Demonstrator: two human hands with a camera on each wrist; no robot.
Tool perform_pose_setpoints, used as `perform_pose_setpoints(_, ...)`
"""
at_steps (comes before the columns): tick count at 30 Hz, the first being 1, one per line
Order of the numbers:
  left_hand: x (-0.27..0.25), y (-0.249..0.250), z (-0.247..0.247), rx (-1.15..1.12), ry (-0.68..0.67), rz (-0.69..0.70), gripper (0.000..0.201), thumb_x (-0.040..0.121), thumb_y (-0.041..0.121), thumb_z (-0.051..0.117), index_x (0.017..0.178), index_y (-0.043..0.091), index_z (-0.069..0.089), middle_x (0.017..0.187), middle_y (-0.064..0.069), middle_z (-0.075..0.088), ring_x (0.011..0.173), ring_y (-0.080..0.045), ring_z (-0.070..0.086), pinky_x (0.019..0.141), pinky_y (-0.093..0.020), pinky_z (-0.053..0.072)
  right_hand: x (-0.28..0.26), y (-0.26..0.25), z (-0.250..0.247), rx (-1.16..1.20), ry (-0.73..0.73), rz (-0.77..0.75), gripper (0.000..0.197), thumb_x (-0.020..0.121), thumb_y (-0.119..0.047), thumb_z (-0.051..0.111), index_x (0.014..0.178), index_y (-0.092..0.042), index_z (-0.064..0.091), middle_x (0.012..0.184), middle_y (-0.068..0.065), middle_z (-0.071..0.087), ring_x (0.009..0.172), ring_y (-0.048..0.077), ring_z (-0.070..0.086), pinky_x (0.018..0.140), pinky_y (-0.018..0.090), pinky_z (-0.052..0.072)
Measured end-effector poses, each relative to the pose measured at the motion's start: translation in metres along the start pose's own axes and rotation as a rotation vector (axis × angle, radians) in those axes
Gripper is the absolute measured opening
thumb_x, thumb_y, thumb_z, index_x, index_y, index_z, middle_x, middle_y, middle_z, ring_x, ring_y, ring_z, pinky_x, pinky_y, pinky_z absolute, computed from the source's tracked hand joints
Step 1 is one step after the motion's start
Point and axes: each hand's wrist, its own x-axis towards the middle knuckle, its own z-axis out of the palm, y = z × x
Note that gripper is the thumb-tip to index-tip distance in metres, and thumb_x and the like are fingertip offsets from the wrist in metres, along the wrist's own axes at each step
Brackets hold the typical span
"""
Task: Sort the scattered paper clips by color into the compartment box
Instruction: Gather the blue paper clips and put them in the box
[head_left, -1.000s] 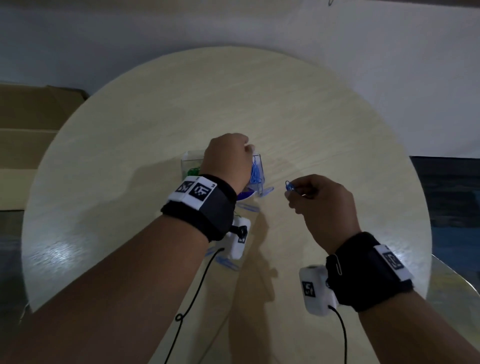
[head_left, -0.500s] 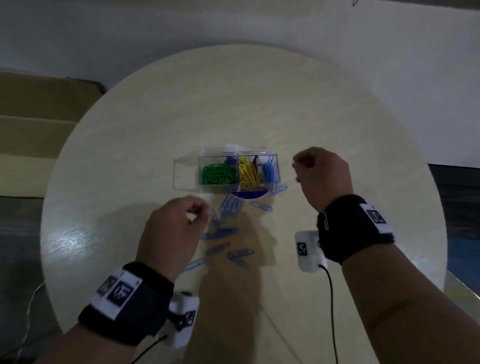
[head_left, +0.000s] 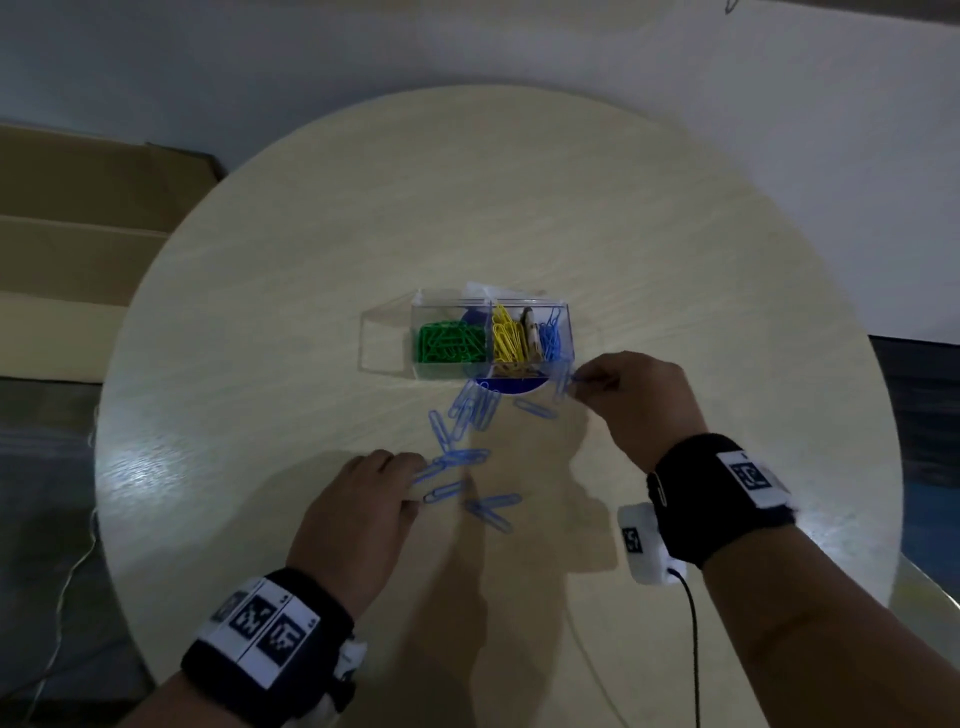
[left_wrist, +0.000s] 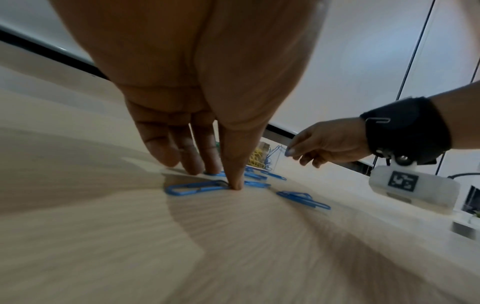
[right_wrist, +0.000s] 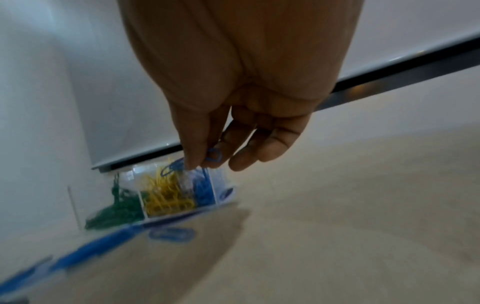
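Right hand (head_left: 641, 402) is pinching a blue clip (right_wrist: 213, 156) just beside the box (head_left: 491, 332). Left hand (head_left: 358, 512) is pressing straight fingers (left_wrist: 235, 164) on loose clips (head_left: 467, 426) lying on the table (head_left: 519, 208).

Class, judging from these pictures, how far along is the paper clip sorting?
Done: green clips, yellow clips and some blue ones sit in separate sections of the compartment box. In hand: the right hand pinches a blue clip beside the box; the left hand presses on a loose one. Left: the scattered blue clips on the table.
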Motion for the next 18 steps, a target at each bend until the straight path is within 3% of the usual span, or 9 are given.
perform_pose_setpoints(3,0.000,-0.001,-0.002,-0.042,0.002,-0.010,0.040,0.073,0.012,0.076,0.109,0.024,0.062,0.093,0.004,0.060,0.089,-0.024,0.057,0.073,-0.035,0.049,0.004,-0.013,-0.013,0.091,0.123,-0.017,0.014,0.076,-0.034,0.076,0.084,-0.024,0.072,0.072,-0.006,0.072,0.068,0.010,0.064,0.064,0.027,0.050)
perform_pose_setpoints(7,0.001,-0.005,0.001,-0.061,0.008,0.010,0.039,0.076,0.015,0.076,0.112,0.026,0.064,0.092,0.006,0.057,0.090,-0.022,0.056,0.074,-0.031,0.046,0.025,-0.027,-0.012,0.141,0.162,-0.013,0.016,0.073,-0.030,0.078,0.079,-0.022,0.066,0.059,-0.011,0.060,0.059,0.007,0.054,0.060,0.024,0.043)
perform_pose_setpoints(9,0.001,-0.005,0.002,-0.080,0.000,-0.013,0.041,0.079,0.018,0.074,0.116,0.029,0.062,0.096,0.008,0.051,0.094,-0.017,0.053,0.077,-0.028,0.045,0.033,-0.032,-0.010,0.150,0.152,0.001,0.016,0.075,-0.035,0.076,0.084,-0.024,0.068,0.071,-0.012,0.065,0.067,0.008,0.057,0.066,0.023,0.044)
perform_pose_setpoints(11,-0.001,-0.006,0.002,-0.055,0.018,-0.034,0.039,0.078,0.024,0.075,0.115,0.027,0.062,0.100,0.005,0.050,0.095,-0.019,0.053,0.075,-0.034,0.050,0.031,-0.035,-0.011,0.116,0.219,-0.019,0.020,0.080,-0.040,0.072,0.092,-0.025,0.069,0.087,-0.008,0.065,0.072,0.009,0.057,0.070,0.020,0.040)
perform_pose_setpoints(13,-0.005,-0.010,0.002,0.015,0.043,-0.066,0.033,0.078,0.031,0.075,0.108,0.023,0.063,0.100,0.002,0.054,0.092,-0.023,0.056,0.070,-0.036,0.052,0.018,-0.036,-0.011,0.109,0.324,-0.048,0.011,0.082,-0.032,0.070,0.086,-0.022,0.067,0.089,-0.002,0.060,0.068,0.012,0.055,0.065,0.016,0.033)
perform_pose_setpoints(15,-0.010,-0.015,0.003,0.038,0.058,-0.090,0.027,0.079,0.036,0.074,0.101,0.023,0.065,0.095,0.002,0.057,0.087,-0.023,0.058,0.067,-0.035,0.053,-0.002,-0.031,0.000,0.045,0.264,-0.061,0.004,0.079,-0.023,0.068,0.081,-0.021,0.065,0.084,0.002,0.061,0.070,0.018,0.057,0.064,0.021,0.034)
perform_pose_setpoints(18,-0.019,-0.020,0.005,0.070,0.068,-0.035,0.011,0.085,0.035,0.061,0.087,0.025,0.065,0.085,0.003,0.057,0.077,-0.023,0.058,0.065,-0.036,0.052,-0.023,-0.023,0.030,-0.108,-0.031,-0.080,0.018,0.080,-0.024,0.068,0.097,-0.018,0.070,0.095,0.007,0.063,0.084,0.028,0.062,0.074,0.031,0.047)
